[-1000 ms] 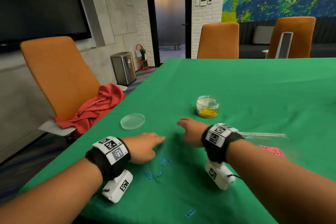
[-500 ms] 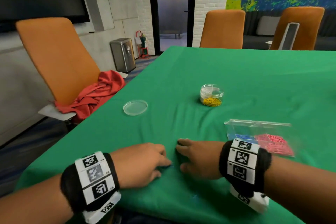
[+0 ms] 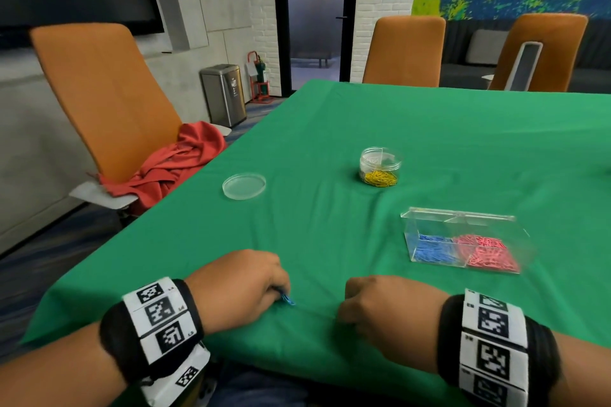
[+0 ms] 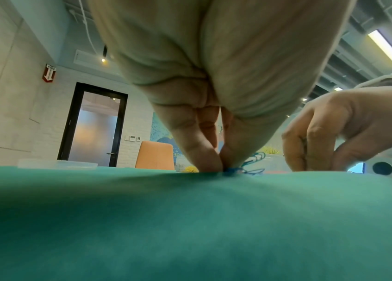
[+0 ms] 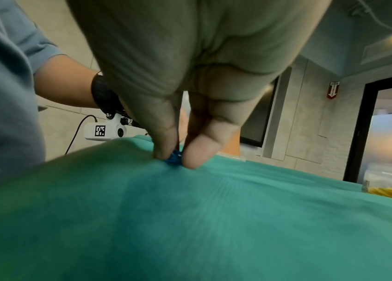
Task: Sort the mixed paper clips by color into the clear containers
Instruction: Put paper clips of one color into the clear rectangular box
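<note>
Two hands work close together at the near edge of the green tabletop [image 3: 413,142], both bent down at the cloth. The left hand [image 3: 238,287] has its fingertips [image 4: 209,163] drawn together and pinches blue paper clips [image 4: 250,167] against the cloth; in the head view one blue clip pokes out just past its knuckles. The right hand [image 3: 383,311] sits just beside it, toward the right, with thumb and forefinger closed on a small blue clip [image 5: 173,158] that touches the cloth. Each wrist carries a black band with square printed markers.

Farther in and toward the right edge stands a clear rectangular container [image 3: 463,241] with a divider: blue clips fill its left compartment, red clips its right one. Beyond that, near the middle of the tabletop, is a small round clear jar [image 3: 380,167], open on top, with yellow clips in the bottom. A round clear lid [image 3: 244,186] lies flat toward the left edge, well apart from the jar.

Past the left edge an orange chair [image 3: 105,99] holds a crumpled red cloth [image 3: 172,165]
</note>
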Demonstrator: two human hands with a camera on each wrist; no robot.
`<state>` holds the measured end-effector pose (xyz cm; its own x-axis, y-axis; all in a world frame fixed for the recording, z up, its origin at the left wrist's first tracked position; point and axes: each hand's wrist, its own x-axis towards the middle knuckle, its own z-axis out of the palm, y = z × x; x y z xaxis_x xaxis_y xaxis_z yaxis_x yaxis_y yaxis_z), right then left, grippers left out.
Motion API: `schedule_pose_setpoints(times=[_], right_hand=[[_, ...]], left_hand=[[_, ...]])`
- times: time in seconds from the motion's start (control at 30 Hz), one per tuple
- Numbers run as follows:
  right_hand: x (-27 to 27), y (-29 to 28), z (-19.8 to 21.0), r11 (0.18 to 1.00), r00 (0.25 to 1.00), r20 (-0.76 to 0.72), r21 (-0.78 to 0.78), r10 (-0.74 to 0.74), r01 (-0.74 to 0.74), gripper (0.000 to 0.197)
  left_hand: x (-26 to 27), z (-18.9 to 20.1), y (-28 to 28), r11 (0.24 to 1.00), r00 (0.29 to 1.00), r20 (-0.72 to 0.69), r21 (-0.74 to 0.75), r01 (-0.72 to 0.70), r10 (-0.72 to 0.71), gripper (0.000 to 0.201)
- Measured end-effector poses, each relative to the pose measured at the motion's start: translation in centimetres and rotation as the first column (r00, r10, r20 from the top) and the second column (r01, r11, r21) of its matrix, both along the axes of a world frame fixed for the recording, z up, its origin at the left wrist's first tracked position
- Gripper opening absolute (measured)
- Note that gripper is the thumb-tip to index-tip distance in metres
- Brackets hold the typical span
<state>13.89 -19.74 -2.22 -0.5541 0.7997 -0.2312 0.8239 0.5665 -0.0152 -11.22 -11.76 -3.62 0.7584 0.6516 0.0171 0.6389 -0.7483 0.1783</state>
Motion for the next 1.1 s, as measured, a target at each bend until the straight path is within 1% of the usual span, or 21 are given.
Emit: schedule_pose_setpoints(times=[0.1,0.2,0.27,0.33,0.4,0.47,0.53,0.57,0.6,0.63,0.7,0.77,0.8,0.83,0.87,0.93,0.97,1.0,1.03,1.1], right_hand=[[0.4,-0.2,0.0,0.998,0.998,-0.009,-0.012,-0.056,0.056,0.011],[0.8,-0.2,-0.1,0.989,0.989,-0.027,-0.032,-0.146,0.145,0.015],[1.4,-0.1,0.1,0.980,0.978,-0.074,-0.064,-0.193,0.188,0.016],[2.6,0.2,0.7,0.966,0.953,-0.162,-0.086,-0.256,0.245,0.018],[4.5,1.0,1.8,0.940,0.901,-0.271,-0.062,-0.338,0.334,0.016],[7.2,2.4,3.1,0.886,0.812,-0.420,0.040,-0.405,0.462,0.012],[10.2,4.0,4.2,0.777,0.691,-0.569,0.138,-0.445,0.614,0.012],[11.5,4.6,4.7,0.728,0.640,-0.610,0.146,-0.467,0.670,0.012],[12.5,5.0,4.9,0.700,0.609,-0.618,0.131,-0.496,0.703,0.013],[13.2,5.4,4.9,0.695,0.602,-0.603,0.108,-0.523,0.711,0.012],[13.7,6.0,4.4,0.710,0.638,-0.518,0.080,-0.570,0.700,0.010],[13.7,6.2,3.6,0.716,0.677,-0.432,0.098,-0.595,0.691,0.011],[13.8,6.2,3.2,0.713,0.686,-0.415,0.116,-0.598,0.692,0.011],[14.1,6.1,2.9,0.706,0.684,-0.422,0.130,-0.596,0.696,0.011],[14.5,6.0,2.7,0.694,0.669,-0.447,0.138,-0.593,0.707,0.012],[15.5,5.3,2.4,0.653,0.611,-0.531,0.136,-0.587,0.745,0.014],[15.9,4.9,2.2,0.635,0.588,-0.563,0.139,-0.580,0.760,0.015],[16.2,4.4,2.1,0.628,0.586,-0.579,0.157,-0.567,0.763,0.015],[16.2,3.8,2.0,0.629,0.601,-0.589,0.192,-0.541,0.753,0.014],[15.7,2.7,1.9,0.651,0.656,-0.603,0.279,-0.453,0.706,0.013]], left_hand=[[0.3,0.4,0.3,1.000,0.999,-0.044,-0.004,-0.011,0.011,0.022],[0.7,0.9,0.8,0.997,0.997,-0.034,-0.013,-0.076,0.076,0.023],[1.1,1.4,1.2,0.990,0.991,-0.009,-0.046,-0.132,0.132,0.023],[1.7,2.1,1.7,0.981,0.983,0.014,-0.072,-0.183,0.184,0.021],[2.8,2.9,2.3,0.970,0.971,0.065,-0.101,-0.221,0.228,0.019],[4.5,3.8,3.0,0.963,0.960,0.146,-0.158,-0.217,0.240,0.017],[7.2,4.5,3.5,0.965,0.948,0.237,-0.203,-0.165,0.212,0.015],[8.8,4.9,3.6,0.965,0.939,0.281,-0.224,-0.135,0.196,0.014],[10.6,5.2,3.8,0.963,0.926,0.328,-0.245,-0.108,0.187,0.013],[12.5,5.4,3.9,0.961,0.908,0.376,-0.264,-0.085,0.184,0.012],[16.4,5.5,4.2,0.951,0.865,0.466,-0.306,-0.042,0.188,0.010],[19.8,5.5,4.6,0.937,0.835,0.516,-0.348,0.000,0.192,0.011],[21.2,5.4,4.8,0.932,0.837,0.516,-0.362,0.017,0.184,0.013],[22.5,5.4,5.1,0.934,0.857,0.489,-0.356,0.027,0.162,0.015],[23.5,5.3,5.3,0.943,0.892,0.436,-0.331,0.031,0.123,0.018],[24.7,5.1,5.2,0.965,0.955,0.295,-0.259,0.041,0.039,0.024],[25.0,5.1,5.0,0.971,0.969,0.247,-0.232,0.050,0.009,0.027],[25.2,5.0,4.9,0.976,0.976,0.216,-0.210,0.061,-0.015,0.029],[25.3,5.0,4.9,0.979,0.980,0.196,-0.189,0.070,-0.032,0.029],[25.3,5.2,4.8,0.985,0.985,0.167,-0.153,0.075,-0.049,0.026]])
